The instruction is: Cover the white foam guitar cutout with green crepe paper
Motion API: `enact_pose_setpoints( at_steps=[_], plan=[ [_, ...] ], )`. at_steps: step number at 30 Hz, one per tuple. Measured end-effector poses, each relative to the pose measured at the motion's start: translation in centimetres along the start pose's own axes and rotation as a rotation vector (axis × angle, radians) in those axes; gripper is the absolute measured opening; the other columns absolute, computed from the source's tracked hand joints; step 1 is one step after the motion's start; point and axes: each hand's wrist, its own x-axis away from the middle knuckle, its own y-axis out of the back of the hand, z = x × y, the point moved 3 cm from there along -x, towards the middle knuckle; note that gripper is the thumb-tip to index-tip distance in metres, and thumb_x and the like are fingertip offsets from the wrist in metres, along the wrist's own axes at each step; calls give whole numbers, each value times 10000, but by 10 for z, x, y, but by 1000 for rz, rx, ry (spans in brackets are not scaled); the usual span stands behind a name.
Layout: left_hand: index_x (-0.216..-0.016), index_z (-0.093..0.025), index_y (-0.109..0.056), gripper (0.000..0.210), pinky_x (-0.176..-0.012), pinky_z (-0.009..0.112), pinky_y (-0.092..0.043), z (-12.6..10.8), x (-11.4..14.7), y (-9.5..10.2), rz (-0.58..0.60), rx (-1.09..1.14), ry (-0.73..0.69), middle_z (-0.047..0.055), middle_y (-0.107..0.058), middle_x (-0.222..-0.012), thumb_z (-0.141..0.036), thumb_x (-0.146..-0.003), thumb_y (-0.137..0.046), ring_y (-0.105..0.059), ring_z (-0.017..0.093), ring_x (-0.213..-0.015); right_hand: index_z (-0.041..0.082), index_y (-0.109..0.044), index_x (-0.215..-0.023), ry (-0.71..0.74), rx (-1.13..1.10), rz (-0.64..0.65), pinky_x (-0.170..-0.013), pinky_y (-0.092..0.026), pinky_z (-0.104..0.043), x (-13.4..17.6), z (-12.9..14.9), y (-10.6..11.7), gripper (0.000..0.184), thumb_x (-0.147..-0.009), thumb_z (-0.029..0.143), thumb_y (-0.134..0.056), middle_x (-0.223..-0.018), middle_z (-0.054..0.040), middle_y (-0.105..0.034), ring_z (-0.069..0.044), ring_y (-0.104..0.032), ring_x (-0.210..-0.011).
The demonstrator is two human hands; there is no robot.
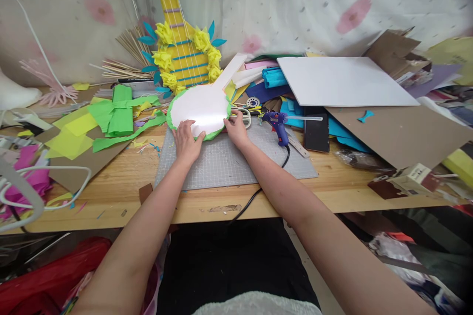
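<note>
A white board cutout [201, 103] with a round body and a straight neck lies tilted over the grey cutting mat [229, 162]. Green crepe paper [173, 114] wraps around its rounded edge. My left hand [187, 141] rests on the near left part of the cutout, fingers spread over the white face and the thumb apart near the lower edge. At the right edge, my right hand [237, 129] pinches the rim, with its thumb on the near side. Scissors [245, 117] lie just beyond that hand, partly hidden by it.
Right of my hands are a blue glue gun [279, 125] with its cord, a utility knife [297, 146] and a black phone [316, 129]. A yellow paper guitar [186, 56] stands behind. Green crepe strips [120, 113] lie left; a white foam board [343, 81] lies right.
</note>
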Motion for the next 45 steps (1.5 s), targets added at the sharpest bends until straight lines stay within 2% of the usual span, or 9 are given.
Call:
enact_pose_setpoints(
  at_steps=[11,15,20,24,28,30,35,39,45],
  plan=[
    [-831,-199,-437,155,-1038,387,-383,41,-9,36,-624,349,92,83,-485,-1054,-337,-887,-480,-492,184,-1106,307,-220,-1174,148,-293,37,-767,-574,-326,20,15,-6,530,-787,252,-578,-1233,-67,-473,-151,-606,-982],
    [-1042,-203,-377,348,-998,351,-427,50,-10,35,-595,512,205,114,-406,-1220,-309,-806,-610,-505,169,-1113,332,-189,-1253,95,-378,147,-753,-584,-369,27,14,-13,752,-706,310,-704,-1246,-67,-451,-172,-605,-959],
    [-1114,-194,-399,415,-1066,339,-355,70,-18,35,-609,374,268,108,-457,-1221,-172,-762,-617,-468,183,-1186,316,-128,-1361,-58,-360,337,-713,-597,-365,37,11,-21,986,-631,289,-791,-1069,-29,-541,-159,-644,-804],
    [-1079,-173,-444,311,-1065,364,-347,84,-25,36,-567,315,324,118,-500,-1185,-212,-801,-578,-479,205,-1170,250,-302,-1286,-145,-214,309,-573,-571,-277,37,14,-15,627,-785,335,-669,-819,17,-583,-135,-636,-683],
    [-1030,-181,-479,195,-1086,414,-312,74,-22,43,-589,191,301,134,-497,-1188,-245,-848,-507,-440,234,-1225,189,-509,-929,-156,39,239,-500,-500,-183,30,22,1,67,-897,247,-497,-726,10,-587,-88,-590,-616],
    [-956,-192,-500,117,-1084,409,-316,61,-17,49,-613,148,184,130,-514,-1160,-258,-861,-484,-448,226,-1215,179,-504,-780,-89,174,230,-488,-473,-156,29,28,13,137,-904,190,-447,-701,7,-582,-79,-576,-619],
    [-737,-217,-480,171,-978,394,-417,30,-4,55,-393,146,-64,58,-599,-899,-340,-844,-532,-571,199,-978,185,-468,-685,-48,389,328,-477,-464,-170,44,40,56,229,-889,282,-505,-609,13,-563,-92,-593,-571],
    [-917,-206,-578,363,-1019,425,-393,13,2,44,-127,25,-187,83,-633,-1098,-391,-657,-751,-543,256,-1151,174,-504,-672,-125,356,538,-557,-507,-225,65,44,103,323,-711,414,-715,-655,-2,-594,-135,-642,-651],
    [-1163,-202,-610,447,-1127,458,-279,6,3,26,94,-99,-184,104,-554,-1346,-396,-764,-670,-420,258,-1332,204,-443,-619,-138,745,177,-490,-364,-256,63,40,170,428,-660,540,-706,-550,26,-516,-113,-486,-505]
  ],
)
